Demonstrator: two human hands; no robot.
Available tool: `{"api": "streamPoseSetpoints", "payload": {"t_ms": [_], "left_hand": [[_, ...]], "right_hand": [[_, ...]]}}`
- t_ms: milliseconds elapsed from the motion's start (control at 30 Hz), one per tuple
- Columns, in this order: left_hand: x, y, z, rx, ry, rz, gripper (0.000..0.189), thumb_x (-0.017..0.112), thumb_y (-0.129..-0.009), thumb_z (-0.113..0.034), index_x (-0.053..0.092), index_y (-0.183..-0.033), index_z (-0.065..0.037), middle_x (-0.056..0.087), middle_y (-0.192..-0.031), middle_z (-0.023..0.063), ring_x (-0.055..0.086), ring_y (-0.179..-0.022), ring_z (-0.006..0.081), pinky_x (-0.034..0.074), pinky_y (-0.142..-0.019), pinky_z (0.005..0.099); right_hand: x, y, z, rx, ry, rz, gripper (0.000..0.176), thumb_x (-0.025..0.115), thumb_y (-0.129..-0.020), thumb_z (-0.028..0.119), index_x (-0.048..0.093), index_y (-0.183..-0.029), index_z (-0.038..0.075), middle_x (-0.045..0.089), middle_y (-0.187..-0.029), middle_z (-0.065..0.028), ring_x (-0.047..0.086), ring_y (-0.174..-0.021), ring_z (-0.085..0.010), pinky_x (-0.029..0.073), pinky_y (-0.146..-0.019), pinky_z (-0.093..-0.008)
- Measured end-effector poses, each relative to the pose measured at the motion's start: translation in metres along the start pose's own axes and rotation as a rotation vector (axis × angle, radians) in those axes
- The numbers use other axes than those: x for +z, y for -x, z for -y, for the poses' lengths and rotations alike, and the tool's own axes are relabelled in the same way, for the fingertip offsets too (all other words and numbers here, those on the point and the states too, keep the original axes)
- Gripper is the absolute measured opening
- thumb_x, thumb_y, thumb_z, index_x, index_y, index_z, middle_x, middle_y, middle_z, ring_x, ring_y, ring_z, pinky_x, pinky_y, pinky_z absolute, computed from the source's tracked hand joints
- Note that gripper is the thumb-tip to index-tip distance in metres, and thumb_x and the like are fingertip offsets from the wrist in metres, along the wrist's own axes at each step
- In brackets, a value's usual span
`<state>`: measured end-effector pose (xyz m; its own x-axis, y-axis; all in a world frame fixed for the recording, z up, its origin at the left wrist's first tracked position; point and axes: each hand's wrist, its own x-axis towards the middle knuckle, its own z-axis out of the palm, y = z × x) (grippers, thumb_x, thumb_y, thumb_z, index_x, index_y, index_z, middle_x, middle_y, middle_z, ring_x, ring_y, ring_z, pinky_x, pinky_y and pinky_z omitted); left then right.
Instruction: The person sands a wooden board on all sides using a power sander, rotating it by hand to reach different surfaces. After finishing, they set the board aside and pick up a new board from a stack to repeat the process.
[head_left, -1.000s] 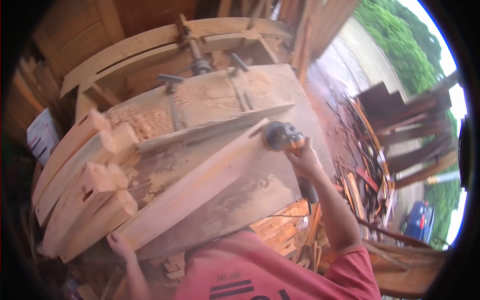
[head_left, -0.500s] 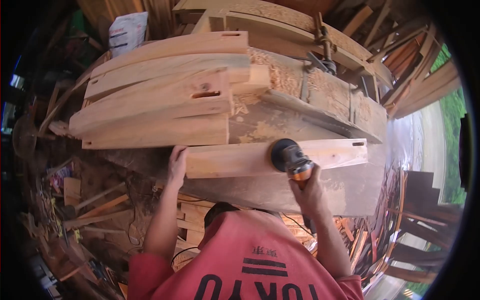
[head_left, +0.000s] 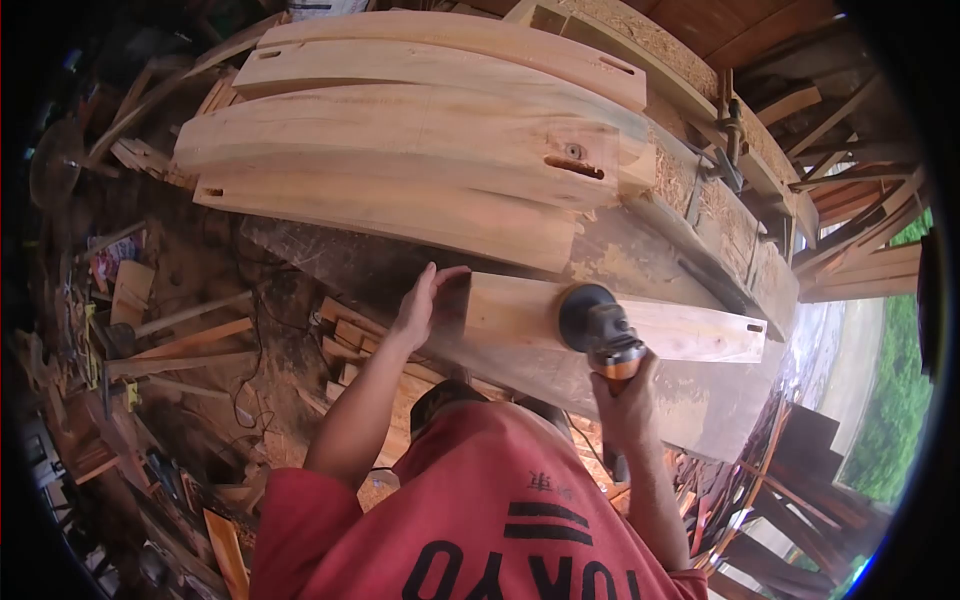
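A pale wooden board with a small slot near its right end lies on the workbench in front of me. My right hand is wrapped round the body of an angle grinder. Its round dark sanding disc rests against the board's upper face, left of the middle. At the board's left end is my left hand, fingers stretched out and touching or nearly touching the end. Nothing shows in its grasp.
Several slotted boards are stacked on the far side of the bench. Clamps and shavings lie along a back rail. Scrap wood litters the floor at left, and a cable runs there.
The view has swung, shifting the scene rightward. The grinder has slid left along the board. My left hand's fingers, earlier bent at the board's end, are now straighter.
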<state>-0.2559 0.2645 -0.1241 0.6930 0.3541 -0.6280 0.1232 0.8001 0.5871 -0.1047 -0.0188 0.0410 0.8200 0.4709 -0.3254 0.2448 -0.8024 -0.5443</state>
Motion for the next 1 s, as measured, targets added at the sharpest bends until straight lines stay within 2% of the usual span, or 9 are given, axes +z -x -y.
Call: {"api": "streamPoseSetpoints", "payload": {"t_ms": [67,167,400,567,667,700,767,867,1000], "left_hand": [[-0.006,-0.005,0.005,-0.027,0.027,0.005,0.069,0.024,-0.109,-0.057,0.062,-0.138,-0.007,0.065,-0.137,0.0097,0.058,-0.127,0.0245,0.043,-0.112,0.0420],[-0.010,-0.009,0.007,-0.089,0.126,0.046,0.073,0.021,-0.108,-0.058,0.058,-0.144,-0.007,0.058,-0.149,0.0099,0.052,-0.137,0.0259,0.037,-0.116,0.0423],[-0.020,-0.018,0.013,-0.094,0.295,0.175,0.079,0.019,-0.107,-0.062,0.054,-0.146,-0.002,0.057,-0.148,0.0148,0.052,-0.138,0.0300,0.037,-0.116,0.0502],[-0.003,-0.010,0.009,-0.017,0.096,0.009,0.071,0.032,-0.107,-0.058,0.053,-0.148,-0.004,0.057,-0.148,0.0132,0.050,-0.140,0.0272,0.035,-0.118,0.0487],[0.013,-0.007,0.015,0.235,-0.437,-0.036,0.059,0.042,-0.108,-0.051,0.058,-0.145,-0.007,0.058,-0.146,0.0100,0.051,-0.137,0.0247,0.035,-0.118,0.0434],[0.012,-0.008,0.016,0.218,-0.431,-0.029,0.056,0.044,-0.108,-0.048,0.060,-0.143,-0.008,0.059,-0.145,0.0093,0.052,-0.136,0.0234,0.036,-0.117,0.0417],[0.003,-0.010,0.013,0.190,-0.418,-0.021,0.050,0.048,-0.108,-0.044,0.063,-0.141,-0.010,0.060,-0.143,0.0078,0.054,-0.132,0.0209,0.039,-0.115,0.0383],[0.006,-0.009,0.007,-0.032,-0.041,-0.045,0.049,0.046,-0.108,-0.044,0.065,-0.138,-0.010,0.063,-0.140,0.0070,0.057,-0.128,0.0184,0.045,-0.108,0.0360],[-0.014,-0.021,0.018,-0.080,0.038,-0.070,0.050,0.043,-0.109,-0.043,0.064,-0.139,-0.008,0.067,-0.135,0.0067,0.061,-0.123,0.0173,0.049,-0.103,0.0362]], "right_hand": [[0.017,0.003,0.026,-0.034,0.053,0.019,0.068,0.077,-0.087,0.026,0.035,-0.136,0.004,0.069,-0.094,-0.0335,0.068,-0.082,-0.0559,0.056,-0.071,-0.0608],[0.036,0.003,0.067,-0.057,0.129,0.152,0.074,0.076,-0.089,0.033,0.034,-0.141,0.004,0.069,-0.104,-0.0313,0.069,-0.090,-0.0533,0.055,-0.075,-0.0615],[0.047,-0.008,0.088,-0.102,0.150,0.277,0.073,0.076,-0.087,0.033,0.034,-0.140,0.004,0.068,-0.110,-0.0288,0.071,-0.092,-0.0484,0.057,-0.078,-0.0584],[0.012,-0.017,0.050,0.024,0.123,0.174,0.070,0.076,-0.088,0.035,0.036,-0.136,0.003,0.070,-0.101,-0.0306,0.071,-0.088,-0.0497,0.057,-0.073,-0.0580],[-0.026,-0.026,-0.010,0.116,0.080,0.031,0.067,0.075,-0.091,0.034,0.035,-0.135,0.003,0.069,-0.096,-0.0339,0.068,-0.090,-0.0548,0.055,-0.073,-0.0606],[-0.028,-0.032,-0.049,0.071,-0.025,-0.066,0.067,0.074,-0.093,0.034,0.033,-0.135,0.002,0.068,-0.097,-0.0356,0.067,-0.091,-0.0567,0.054,-0.074,-0.0599],[-0.066,-0.040,-0.076,0.205,-0.063,-0.078,0.069,0.072,-0.095,0.033,0.029,-0.139,0.002,0.068,-0.101,-0.0364,0.068,-0.095,-0.0564,0.053,-0.075,-0.0579],[-0.096,-0.053,-0.150,0.172,-0.025,-0.278,0.070,0.072,-0.093,0.035,0.033,-0.141,0.003,0.067,-0.107,-0.0357,0.067,-0.102,-0.0550,0.052,-0.081,-0.0559],[-0.094,-0.044,-0.139,0.185,0.028,-0.229,0.068,0.069,-0.094,0.032,0.031,-0.143,0.003,0.066,-0.109,-0.0362,0.067,-0.105,-0.0550,0.052,-0.085,-0.0549]]}}
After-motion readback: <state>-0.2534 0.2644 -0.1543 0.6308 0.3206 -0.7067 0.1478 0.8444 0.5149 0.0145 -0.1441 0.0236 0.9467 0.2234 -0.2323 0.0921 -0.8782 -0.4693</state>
